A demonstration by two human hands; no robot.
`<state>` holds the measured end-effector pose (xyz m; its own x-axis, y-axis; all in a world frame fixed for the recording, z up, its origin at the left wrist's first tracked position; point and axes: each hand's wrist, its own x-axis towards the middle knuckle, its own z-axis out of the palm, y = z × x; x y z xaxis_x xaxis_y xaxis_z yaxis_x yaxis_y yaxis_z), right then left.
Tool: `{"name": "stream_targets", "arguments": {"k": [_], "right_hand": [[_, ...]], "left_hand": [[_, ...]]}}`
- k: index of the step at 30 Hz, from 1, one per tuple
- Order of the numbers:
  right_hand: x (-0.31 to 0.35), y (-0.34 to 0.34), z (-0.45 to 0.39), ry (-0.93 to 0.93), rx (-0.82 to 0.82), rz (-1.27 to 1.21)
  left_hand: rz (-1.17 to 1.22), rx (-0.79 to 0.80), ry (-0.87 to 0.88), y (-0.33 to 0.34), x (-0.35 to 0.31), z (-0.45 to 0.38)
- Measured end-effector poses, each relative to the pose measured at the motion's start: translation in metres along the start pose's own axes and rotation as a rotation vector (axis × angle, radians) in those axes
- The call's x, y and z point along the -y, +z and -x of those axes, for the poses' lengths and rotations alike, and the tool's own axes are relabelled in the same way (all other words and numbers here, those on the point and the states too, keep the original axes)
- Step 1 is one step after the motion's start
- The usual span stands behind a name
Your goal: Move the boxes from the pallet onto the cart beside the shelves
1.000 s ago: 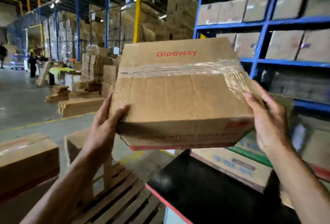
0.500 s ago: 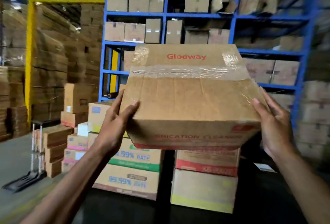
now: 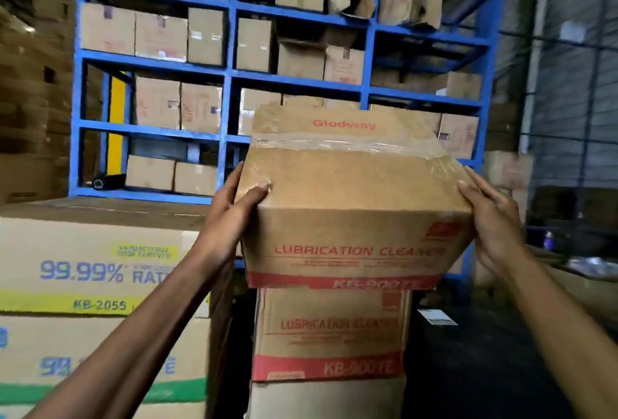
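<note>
I hold a brown taped carton (image 3: 351, 191) printed "Glodway" and "LUBRICATION CLEANER" between both hands. My left hand (image 3: 230, 214) grips its left near corner, my right hand (image 3: 491, 221) presses its right side. The carton's bottom is at the top of a matching red-banded carton (image 3: 329, 335) stacked on the dark cart deck (image 3: 485, 368); whether it rests on it I cannot tell. To the left stands a stack of larger cartons (image 3: 93, 268) marked "99.99% RATE". The pallet is out of view.
Blue steel shelves (image 3: 230, 77) full of brown cartons rise straight behind the stacks. Tall piles of flat cardboard (image 3: 33, 84) stand at the far left. A grey wall and dim clutter lie to the right.
My view has swung right and closed in on the cart stacks. The carton has come down and forward from chest height to the top of the red-banded carton.
</note>
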<state>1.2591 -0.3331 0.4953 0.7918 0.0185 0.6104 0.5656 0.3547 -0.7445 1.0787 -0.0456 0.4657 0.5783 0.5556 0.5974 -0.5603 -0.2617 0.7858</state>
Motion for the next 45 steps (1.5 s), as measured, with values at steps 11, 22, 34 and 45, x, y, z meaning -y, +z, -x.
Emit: {"name": "stream_targets", "arguments": {"k": [11,22,34,45], "right_hand": [[-0.078,0.036,-0.093,0.197,-0.039,0.105],[-0.102,0.052,-0.13,0.235,0.091,0.154],[-0.126,0.024,-0.126,0.238,0.191,0.058],[-0.231,-0.018,-0.024,0.504,0.259,-0.026]], "left_hand": [[-0.054,0.061,-0.097,0.02,0.07,-0.087],[-0.124,-0.043,-0.09,0.033,0.102,-0.117],[-0.194,-0.026,-0.026,0.036,0.108,-0.099],[-0.314,-0.09,-0.201,0.026,0.191,0.019]]}}
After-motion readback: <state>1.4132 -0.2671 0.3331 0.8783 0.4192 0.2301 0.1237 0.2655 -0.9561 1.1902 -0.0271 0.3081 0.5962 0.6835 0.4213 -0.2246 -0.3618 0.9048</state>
